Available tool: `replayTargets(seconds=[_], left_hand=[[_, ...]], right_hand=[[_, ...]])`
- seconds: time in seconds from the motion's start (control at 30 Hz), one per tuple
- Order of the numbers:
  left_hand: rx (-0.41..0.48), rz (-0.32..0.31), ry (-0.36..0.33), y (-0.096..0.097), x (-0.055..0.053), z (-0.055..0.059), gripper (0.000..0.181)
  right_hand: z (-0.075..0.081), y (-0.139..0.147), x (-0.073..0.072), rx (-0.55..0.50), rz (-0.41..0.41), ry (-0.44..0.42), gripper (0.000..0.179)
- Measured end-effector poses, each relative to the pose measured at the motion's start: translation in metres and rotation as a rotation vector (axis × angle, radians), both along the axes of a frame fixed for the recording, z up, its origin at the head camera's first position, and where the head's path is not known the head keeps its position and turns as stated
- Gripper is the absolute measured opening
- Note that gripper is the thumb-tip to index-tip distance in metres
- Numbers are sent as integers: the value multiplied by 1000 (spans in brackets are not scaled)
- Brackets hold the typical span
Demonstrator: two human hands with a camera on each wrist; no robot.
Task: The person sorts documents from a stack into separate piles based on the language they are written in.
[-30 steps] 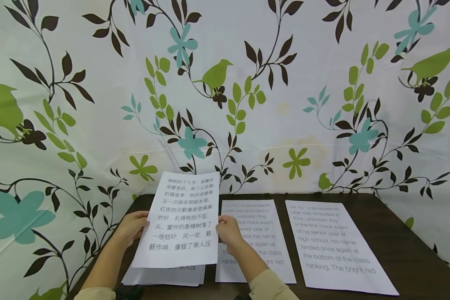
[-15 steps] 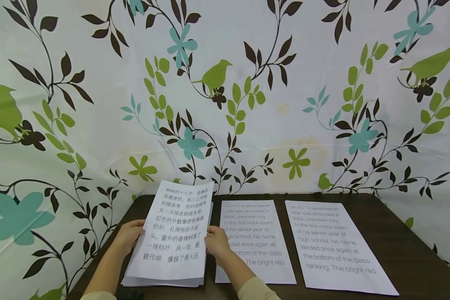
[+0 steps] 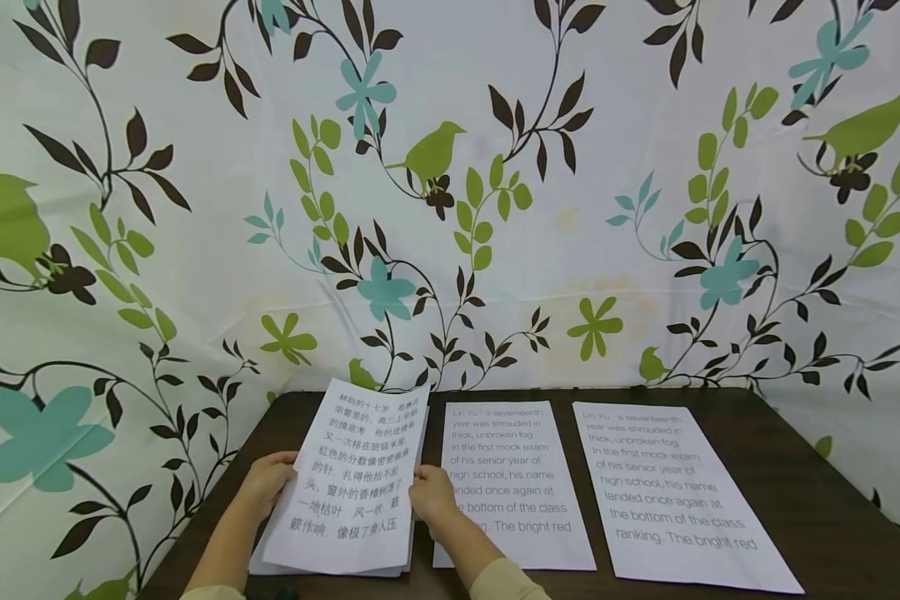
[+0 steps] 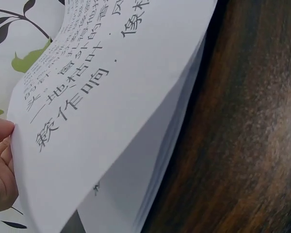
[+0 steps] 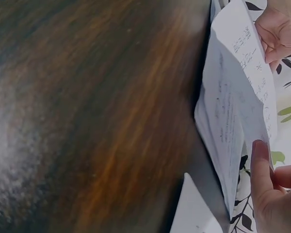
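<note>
A white sheet of paper (image 3: 345, 500) printed with Chinese characters is held slightly bowed just above a stack of paper (image 4: 157, 160) at the left of the table. My left hand (image 3: 267, 483) pinches its left edge. On the opposite edge, the thumb and fingers of my right hand (image 3: 432, 500) pinch the sheet. The left wrist view shows a gap between the sheet's near edge and the stack. More printing shows on the stack, but the held sheet hides most of it.
Close to my right hand lies a sheet with English text (image 3: 521, 500). Farther right is another English sheet (image 3: 682, 500). All rest on a dark wooden table (image 3: 810, 483), with a leaf-and-bird patterned cloth (image 3: 525, 217) hanging behind it.
The held sheet has come down and a little left toward the stack, with both hands still pinching its edges. The English sheet beside my right hand is less covered now.
</note>
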State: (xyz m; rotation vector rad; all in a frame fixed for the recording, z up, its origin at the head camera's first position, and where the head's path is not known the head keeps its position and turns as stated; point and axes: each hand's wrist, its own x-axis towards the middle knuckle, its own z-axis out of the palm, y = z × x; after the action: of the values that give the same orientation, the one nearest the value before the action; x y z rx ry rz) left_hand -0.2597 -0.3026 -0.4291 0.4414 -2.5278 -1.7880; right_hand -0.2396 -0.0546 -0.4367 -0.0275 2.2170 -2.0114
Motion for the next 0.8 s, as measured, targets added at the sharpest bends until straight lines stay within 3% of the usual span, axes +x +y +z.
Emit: replayTargets(seconds=[0.37,0.6,0.8], left_hand=[[28,40,-15,1,1,-7,40],[6,60,3,0,1,-13,42],[69,97,1,-1,5,-11,46]], right_hand=[[-10,1,0,-1,55,-27,31],[-8,4,-1,70,90,-57,30],[-5,6,-1,78,129,-76,26]])
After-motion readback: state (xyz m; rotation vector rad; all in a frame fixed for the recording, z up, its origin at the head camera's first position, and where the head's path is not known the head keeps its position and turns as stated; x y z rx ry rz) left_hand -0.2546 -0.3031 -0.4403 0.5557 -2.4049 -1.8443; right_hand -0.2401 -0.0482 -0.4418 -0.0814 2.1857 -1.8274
